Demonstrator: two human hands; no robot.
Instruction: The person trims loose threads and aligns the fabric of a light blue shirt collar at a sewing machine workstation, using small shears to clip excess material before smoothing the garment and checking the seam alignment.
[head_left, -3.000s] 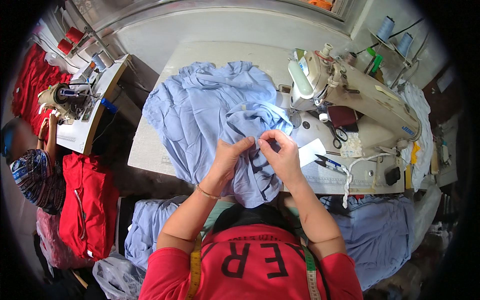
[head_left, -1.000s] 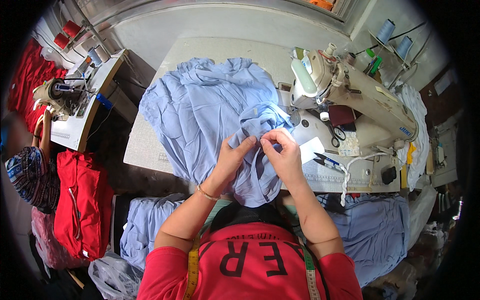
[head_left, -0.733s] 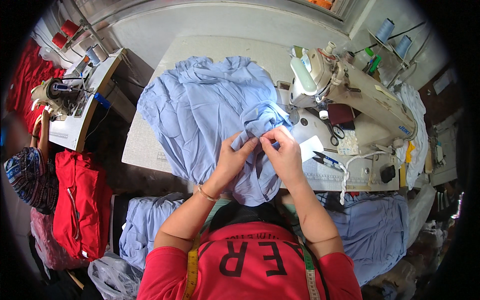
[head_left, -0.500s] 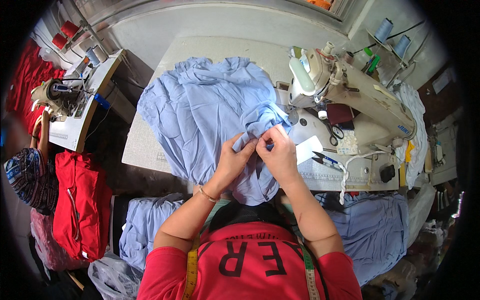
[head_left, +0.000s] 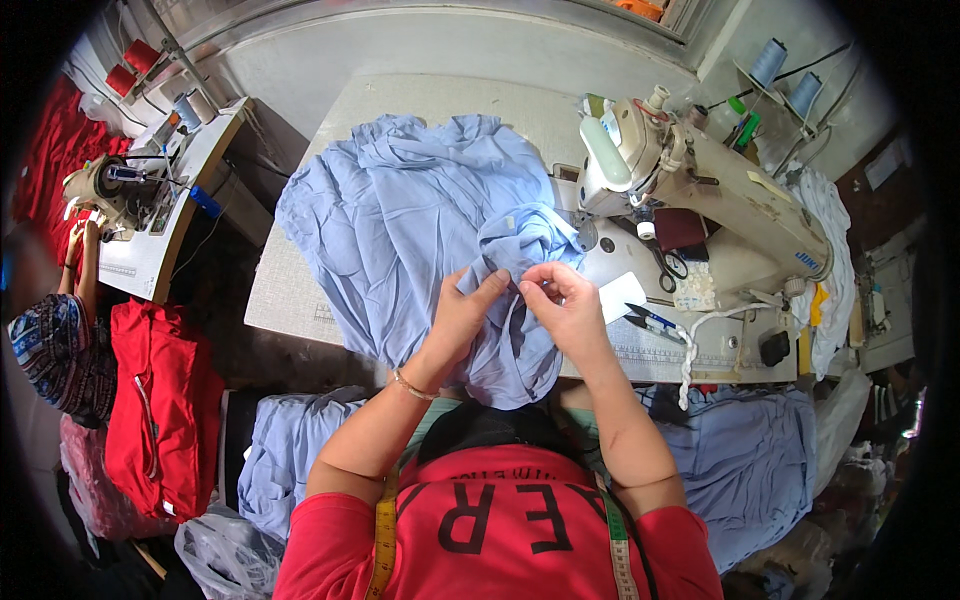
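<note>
Head view. Item: pale blue cloth [head_left: 400, 220], crumpled, spread over the left and middle of the worktable [head_left: 285, 300]; its gathered part lay just left of the machine's needle area, and its lower folds hung over the front edge towards the lap.

Left hand [head_left: 466, 312]: thumb and fingers pinching a fold of the cloth. Right hand [head_left: 567, 308]: just beside it, thumb and forefinger bent towards each other; whether they gripped anything was too small to tell. Both hands covered part of the gathered folds.

Surroundings, right: one sewing machine [head_left: 740, 205], its head standing close against the cloth's right side, its long arm across the table; one pair of black scissors [head_left: 672, 268], below that arm; one white card [head_left: 622, 297], near the right hand; one pen [head_left: 655, 318], beside the card; one braided white cord [head_left: 688, 365], trailing over the front edge; blue thread cones [head_left: 770, 62], above the machine.

Surroundings, left: a second machine [head_left: 108, 188], with a co-worker's hands [head_left: 86, 234] at it; red cloth [head_left: 165, 400], heaped below.
</note>
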